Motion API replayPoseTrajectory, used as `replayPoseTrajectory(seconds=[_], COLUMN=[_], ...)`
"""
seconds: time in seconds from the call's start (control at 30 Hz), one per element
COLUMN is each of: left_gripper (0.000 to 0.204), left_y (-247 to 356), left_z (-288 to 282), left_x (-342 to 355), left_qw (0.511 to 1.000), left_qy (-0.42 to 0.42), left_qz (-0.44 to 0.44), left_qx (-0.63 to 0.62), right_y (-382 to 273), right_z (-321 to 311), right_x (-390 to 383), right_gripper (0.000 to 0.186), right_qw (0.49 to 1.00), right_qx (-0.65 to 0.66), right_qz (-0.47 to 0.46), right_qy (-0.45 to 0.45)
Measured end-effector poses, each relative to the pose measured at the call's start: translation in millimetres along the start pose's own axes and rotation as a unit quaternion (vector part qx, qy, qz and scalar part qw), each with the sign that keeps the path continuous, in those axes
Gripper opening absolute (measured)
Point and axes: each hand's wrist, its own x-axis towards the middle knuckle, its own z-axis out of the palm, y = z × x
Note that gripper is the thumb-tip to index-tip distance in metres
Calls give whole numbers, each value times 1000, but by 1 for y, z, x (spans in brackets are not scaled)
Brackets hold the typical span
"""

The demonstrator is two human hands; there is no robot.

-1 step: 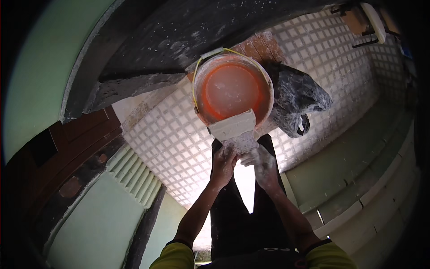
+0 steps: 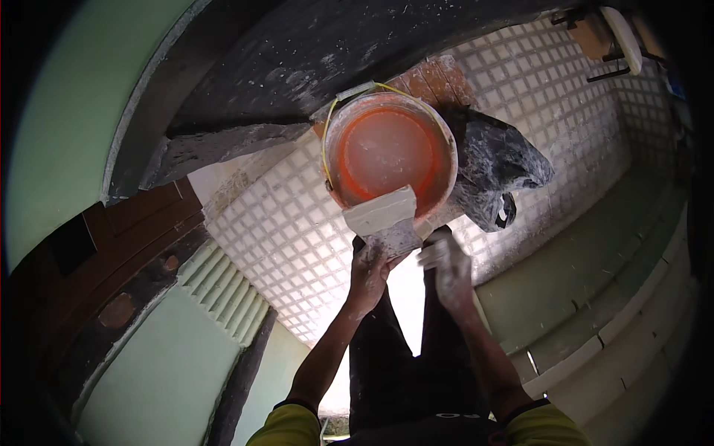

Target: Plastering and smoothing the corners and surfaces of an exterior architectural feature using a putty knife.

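My left hand (image 2: 368, 273) is closed round the near end of a wide, flat, pale-ended tool (image 2: 383, 212). Its far part is a whitish slab; its near part is grey and speckled. Whether it is a brush or a scraper I cannot tell. The tool overlaps the near rim of a bucket (image 2: 451, 175), which has a yellow wire handle and an orange inside, with cloudy pinkish liquid (image 2: 390, 145) in it. My right hand (image 2: 450, 275), dusted white and slightly blurred, is apart from the tool on its right, fingers stretched out and holding nothing I can see.
A black plastic bag (image 2: 494, 167) with white smears lies right of the bucket. Beyond the bucket are a reddish-brown board (image 2: 439, 78) and a dark, white-spattered surface (image 2: 297, 70). The floor is checkered tile (image 2: 275, 215). Pale green stepped ledges (image 2: 565, 275) run along the right.
My right hand has come off the tool's near end and moved a little right. The tool has shifted slightly left and tilted, still in my left hand.
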Motion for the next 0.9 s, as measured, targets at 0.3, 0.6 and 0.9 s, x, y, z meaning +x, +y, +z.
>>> replayPoseTrajectory(seconds=[0.3, 0.6, 0.9], left_gripper=[37, 43, 37], left_y=[50, 28, -6], left_z=[-43, -12, -17], left_x=[-15, 76, 168], left_qw=[993, 987, 980], left_qy=[38, 16, 106], left_qz=[8, -4, -115], left_qx=[112, 162, 125], right_y=[48, 139, 207], right_z=[-65, -73, -52], right_x=[205, 260, 251], right_gripper=[24, 49, 47], right_qw=[922, 893, 965], right_qx=[-375, -328, 219], right_qz=[-95, -269, -40], right_qy=[15, -150, -138])
